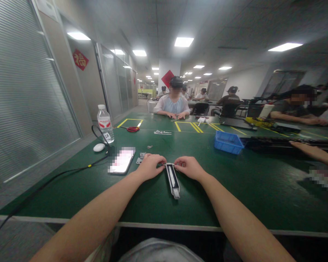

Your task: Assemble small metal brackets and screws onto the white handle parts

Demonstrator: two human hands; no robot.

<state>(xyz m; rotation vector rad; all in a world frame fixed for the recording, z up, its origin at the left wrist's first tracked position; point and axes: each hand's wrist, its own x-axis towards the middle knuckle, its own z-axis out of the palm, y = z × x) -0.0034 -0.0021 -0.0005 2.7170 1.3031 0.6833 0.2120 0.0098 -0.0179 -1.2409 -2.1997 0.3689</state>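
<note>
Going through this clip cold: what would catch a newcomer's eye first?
Two bare forearms meet at table centre, the left hand and right hand pinching the far end of a narrow white-and-black part. Next, the blue bin stands out on the green table, right of centre.

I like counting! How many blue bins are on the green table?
1. The blue bin sits on the green table, off to the right beyond the person's right hand. More could be hidden farther back.
</note>
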